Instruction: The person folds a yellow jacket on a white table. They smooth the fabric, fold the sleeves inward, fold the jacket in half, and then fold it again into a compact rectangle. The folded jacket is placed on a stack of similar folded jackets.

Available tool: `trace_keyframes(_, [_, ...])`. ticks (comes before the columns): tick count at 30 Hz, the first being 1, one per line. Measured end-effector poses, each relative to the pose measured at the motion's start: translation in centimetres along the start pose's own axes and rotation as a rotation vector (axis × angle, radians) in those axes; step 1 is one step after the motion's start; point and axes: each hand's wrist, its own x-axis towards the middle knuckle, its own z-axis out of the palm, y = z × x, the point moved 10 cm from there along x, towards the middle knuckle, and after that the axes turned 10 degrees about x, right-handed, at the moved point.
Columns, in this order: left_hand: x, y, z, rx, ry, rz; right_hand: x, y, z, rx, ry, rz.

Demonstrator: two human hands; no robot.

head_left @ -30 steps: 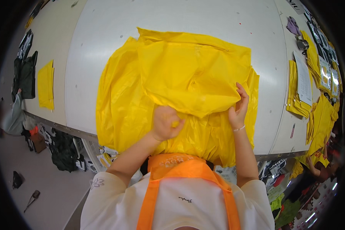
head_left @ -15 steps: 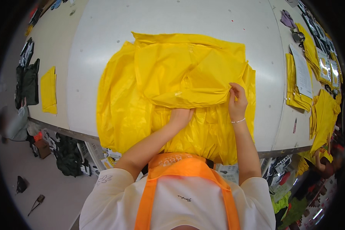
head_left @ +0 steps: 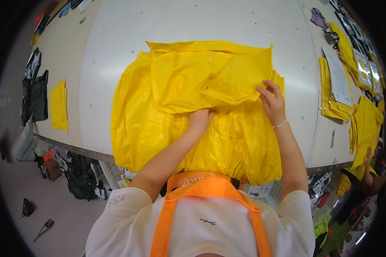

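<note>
A shiny yellow garment of thin, waterproof-looking fabric (head_left: pixel 137 128) lies spread in front of me, its near edge bunched over the table edge. Across its upper half lies a broad folded flap (head_left: pixel 180 79) with a crease slanting through its middle. My left hand (head_left: pixel 200 122) reaches beneath the flap's near edge, palm down, and the fabric hides most of its fingers. At the flap's right edge, my right hand (head_left: pixel 273 100) pinches the fabric between thumb and fingers.
On the left are a folded yellow piece (head_left: pixel 58 105) and dark packed garments (head_left: pixel 35 96). To the right lie yellow stacks (head_left: pixel 328 90) under a paper sheet (head_left: pixel 336 77), a dark round object (head_left: pixel 331 37) and a pen (head_left: pixel 332 138). Other people work at both sides.
My right hand has moved up and slightly right along the flap's edge, and the flap lies flatter. The left hand has shifted slightly away from me, still under the flap.
</note>
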Motion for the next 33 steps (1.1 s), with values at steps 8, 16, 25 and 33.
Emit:
trace_keyframes(8, [-4.3,4.3,-9.0,-0.038,0.370,0.454,2.9,5.7,-2.1,0.419,-0.034,0.534])
trace_keyframes(16, [-7.8,4.3,-14.9,0.039,0.472,0.544,0.4,3.9,1.4,-0.582,-0.026,0.242])
trace_keyframes(25, [-2.6,-8.3,-14.9,-0.013,0.375,0.359,-7.5,-10.3,14.5,-0.140,-0.533,0.134])
trace_keyframes(33, [5.1,-13.0,-17.2,-0.092,0.033,0.152,-11.5,-10.5,15.9,-0.180,-0.763,0.250])
